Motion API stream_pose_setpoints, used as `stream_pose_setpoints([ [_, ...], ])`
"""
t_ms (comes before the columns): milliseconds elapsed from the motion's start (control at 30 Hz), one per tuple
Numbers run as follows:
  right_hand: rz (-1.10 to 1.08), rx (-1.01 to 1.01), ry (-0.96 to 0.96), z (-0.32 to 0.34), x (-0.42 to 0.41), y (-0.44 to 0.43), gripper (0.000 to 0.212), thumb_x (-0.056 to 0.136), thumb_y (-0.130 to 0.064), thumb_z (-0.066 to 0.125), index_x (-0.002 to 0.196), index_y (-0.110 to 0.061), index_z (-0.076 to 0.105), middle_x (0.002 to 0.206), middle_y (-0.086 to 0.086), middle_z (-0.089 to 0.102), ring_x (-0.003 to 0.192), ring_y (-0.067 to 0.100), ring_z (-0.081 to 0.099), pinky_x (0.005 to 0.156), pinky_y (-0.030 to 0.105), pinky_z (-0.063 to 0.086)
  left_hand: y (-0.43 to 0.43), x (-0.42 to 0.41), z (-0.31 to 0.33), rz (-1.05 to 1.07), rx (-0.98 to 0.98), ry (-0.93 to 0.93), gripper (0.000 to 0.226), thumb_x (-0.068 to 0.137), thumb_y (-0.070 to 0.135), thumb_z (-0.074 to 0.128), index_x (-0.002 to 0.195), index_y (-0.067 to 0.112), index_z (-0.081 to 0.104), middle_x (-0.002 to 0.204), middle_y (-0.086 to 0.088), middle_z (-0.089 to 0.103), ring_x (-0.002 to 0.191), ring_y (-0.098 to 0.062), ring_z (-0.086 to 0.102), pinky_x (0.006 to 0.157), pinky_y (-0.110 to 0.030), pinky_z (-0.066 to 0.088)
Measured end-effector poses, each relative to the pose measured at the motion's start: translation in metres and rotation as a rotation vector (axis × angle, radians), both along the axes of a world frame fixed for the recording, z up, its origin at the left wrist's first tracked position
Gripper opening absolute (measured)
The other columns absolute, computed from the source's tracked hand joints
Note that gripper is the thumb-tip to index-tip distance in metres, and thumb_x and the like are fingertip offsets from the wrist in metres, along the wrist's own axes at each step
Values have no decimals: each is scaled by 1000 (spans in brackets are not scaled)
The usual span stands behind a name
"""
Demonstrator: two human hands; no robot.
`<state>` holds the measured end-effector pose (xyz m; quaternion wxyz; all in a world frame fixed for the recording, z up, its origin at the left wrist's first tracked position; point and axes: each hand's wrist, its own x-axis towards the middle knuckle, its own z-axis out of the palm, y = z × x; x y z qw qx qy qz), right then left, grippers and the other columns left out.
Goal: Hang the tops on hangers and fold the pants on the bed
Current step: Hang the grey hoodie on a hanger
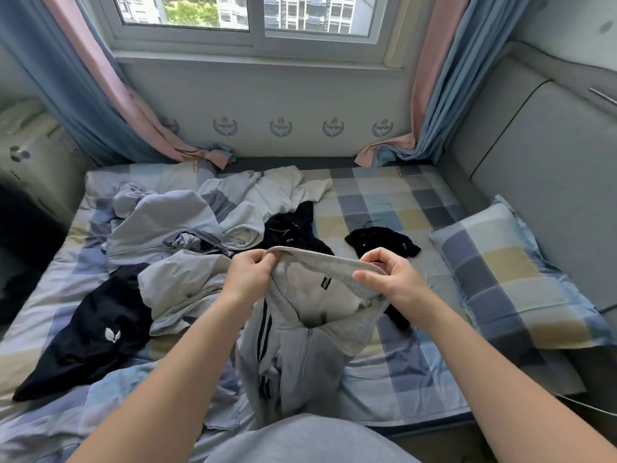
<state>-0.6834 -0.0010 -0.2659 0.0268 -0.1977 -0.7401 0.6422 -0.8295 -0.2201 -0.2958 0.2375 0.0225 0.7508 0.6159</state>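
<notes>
I hold the grey top (310, 362) up by its ribbed edge. My left hand (248, 279) and right hand (390, 279) each pinch the band between curled fingers and thumb, and the rest hangs down to the bed (384, 202) in front of me with the zip in the middle. Both grips are only at the rim, so I think a tug from one side could pull the band out of the other. I see no hanger, and freeing a hand to fetch one would probably let the top sag and twist. Its lower part lies on the rumpled bedding and may drag some along. The checked sheet is soft and creased. A pile of pale clothes (187, 222) lies to the left, a black garment (90, 332) nearer me, and a small black piece (380, 242) beyond my right hand. A pillow (510, 279) lies at the right by the padded headboard (541, 168). Beyond the bed is a window (253, 18) with blue and pink curtains (110, 105).
</notes>
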Motion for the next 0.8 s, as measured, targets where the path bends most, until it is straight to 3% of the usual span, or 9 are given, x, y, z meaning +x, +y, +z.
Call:
stream_pose_setpoints([
  [67, 56, 132, -93, -15, 6, 4, 16, 83, -5, 78, 89, -8, 63, 77, 4, 63, 69, 12, 57, 63, 24, 47, 1, 4, 5, -5, 96, -124, 33, 99, 27, 62, 87, -1, 73, 83, -17, 66, 75, -26, 59, 70, -42, 45],
  [167, 49, 610, -267, -53, 12, 12, 14, 81, -1, 70, 76, -9, 59, 73, 0, 55, 72, 20, 54, 57, 19, 35, 1, 6, 9, -48, 204, -255, 25, 101, 18, 57, 89, 3, 74, 84, -15, 73, 75, -25, 70, 73, -36, 57],
  [233, -61, 695, -346, -67, 16, 15, 19, 81, 4, 62, 74, -14, 62, 75, -1, 60, 75, 23, 56, 58, 23, 36, -2, 5, 8, -75, 233, -281, 24, 102, 16, 55, 93, 2, 73, 83, -13, 73, 72, -22, 71, 67, -32, 58],
  [300, -144, 552, -320, -70, 14, 13, 29, 82, 6, 60, 73, -20, 65, 71, -1, 67, 71, 19, 59, 58, 23, 42, -6, 5, 7, -69, 245, -306, 24, 103, 14, 52, 94, 2, 72, 81, -11, 73, 72, -20, 71, 67, -31, 57],
  [367, -245, 228, -204, -63, 8, 11, 23, 85, 7, 67, 76, -15, 66, 74, 4, 69, 71, 17, 61, 59, 22, 48, -11, 2, 4, -44, 282, -355, 25, 104, 12, 48, 97, 2, 70, 83, -10, 75, 74, -18, 73, 65, -29, 59],
  [467, -300, -250, -80, -51, 4, 12, 6, 89, -1, 69, 88, -4, 65, 85, 13, 67, 76, 22, 65, 64, 31, 58, -23, -4, 3, -14, 344, -454, 25, 105, 10, 45, 100, 0, 67, 86, -12, 76, 71, -19, 75, 58, -27, 59],
  [533, -264, -453, -64, -47, 5, 13, 15, 85, -10, 69, 96, -1, 66, 91, 17, 68, 75, 24, 67, 67, 33, 60, -32, -7, -1, -37, 347, -485, 24, 105, 12, 46, 100, 3, 67, 83, -9, 76, 68, -17, 74, 56, -25, 58],
  [700, -195, -711, -121, -45, 9, 12, 35, 92, -20, 55, 114, 4, 68, 102, 20, 72, 84, 26, 72, 75, 34, 60, -43, -5, -9, -80, 318, -553, 30, 103, 19, 50, 92, 5, 74, 77, -8, 73, 61, -16, 71, 53, -23, 57],
  [800, -166, -787, -210, -40, 10, 12, 41, 93, -29, 52, 115, -3, 74, 108, 19, 71, 94, 28, 70, 88, 40, 56, -47, -6, -12, -112, 290, -598, 41, 102, 29, 50, 86, 6, 80, 84, -14, 74, 68, -24, 72, 64, -31, 60],
])
